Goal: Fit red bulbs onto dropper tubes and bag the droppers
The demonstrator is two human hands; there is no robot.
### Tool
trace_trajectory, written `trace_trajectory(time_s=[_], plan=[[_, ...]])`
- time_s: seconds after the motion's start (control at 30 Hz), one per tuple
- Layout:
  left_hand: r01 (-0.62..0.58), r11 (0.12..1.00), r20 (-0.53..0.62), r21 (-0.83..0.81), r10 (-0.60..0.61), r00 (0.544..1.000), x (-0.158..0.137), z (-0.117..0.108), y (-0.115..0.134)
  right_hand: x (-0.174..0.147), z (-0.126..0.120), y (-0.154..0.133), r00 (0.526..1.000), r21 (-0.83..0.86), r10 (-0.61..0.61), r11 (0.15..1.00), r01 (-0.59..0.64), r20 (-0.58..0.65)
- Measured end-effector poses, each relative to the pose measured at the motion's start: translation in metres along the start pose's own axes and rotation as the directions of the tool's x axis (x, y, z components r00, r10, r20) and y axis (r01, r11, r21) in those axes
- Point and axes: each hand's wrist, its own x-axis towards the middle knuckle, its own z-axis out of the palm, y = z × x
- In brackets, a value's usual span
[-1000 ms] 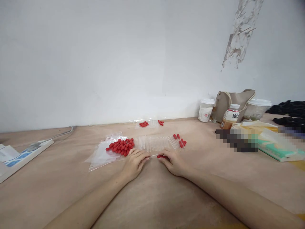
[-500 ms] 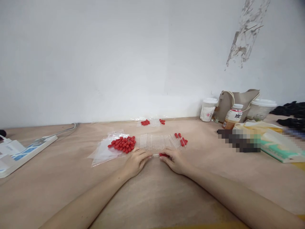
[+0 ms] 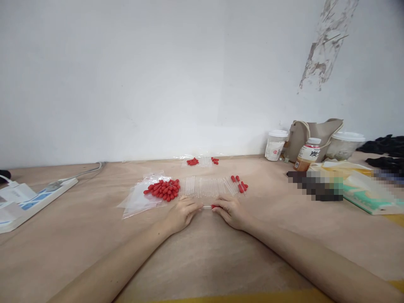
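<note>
My left hand (image 3: 184, 213) is closed on a thin clear dropper tube (image 3: 206, 206), its free end pointing right. Opposite it, my right hand (image 3: 232, 211) pinches a red rubber bulb (image 3: 213, 206), mostly covered by the fingers. Tube and bulb meet end to end between the two hands; how far the tube sits inside the bulb is hidden. Just beyond lies a row of clear tubes (image 3: 202, 187). A pile of red bulbs (image 3: 164, 190) rests on clear plastic bags (image 3: 135, 204) at the left, and several droppers with red bulbs (image 3: 240, 185) lie at the right.
By the wall is a plastic-wrapped group of tubes (image 3: 206, 162) and red bulbs. A power strip (image 3: 41, 205) lies at the left. A white-lidded cup (image 3: 277, 145), drink bottle (image 3: 307, 154), grey bag (image 3: 303, 130) and tissue pack (image 3: 369, 193) occupy the right side.
Less of the red bulb shows at my right fingertips than before. Both hands stay in nearly the same place, and the view has shifted slightly.
</note>
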Motion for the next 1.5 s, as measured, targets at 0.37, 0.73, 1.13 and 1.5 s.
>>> trace_trajectory(time_s=[0.37,0.73,1.13,1.5], plan=[[-0.007,1.0,-0.056,0.013,0.008,0.998,-0.003,0.003,0.005,-0.003,-0.001,-0.001,0.996,-0.191,-0.085,0.978,0.088,0.025],[0.074,0.995,0.007,-0.069,-0.074,0.997,-0.002,0.004,0.012,0.0,-0.005,-0.003,0.994,-0.165,-0.081,0.982,0.093,0.079],[0.175,0.979,0.051,-0.101,-0.17,0.984,0.0,0.006,0.019,0.006,-0.002,-0.004,0.987,-0.122,-0.101,0.986,0.116,0.122],[0.246,0.953,0.008,-0.179,-0.249,0.969,0.002,0.006,0.023,0.009,0.003,-0.008,0.968,0.399,0.251,0.89,-0.22,-0.027]])
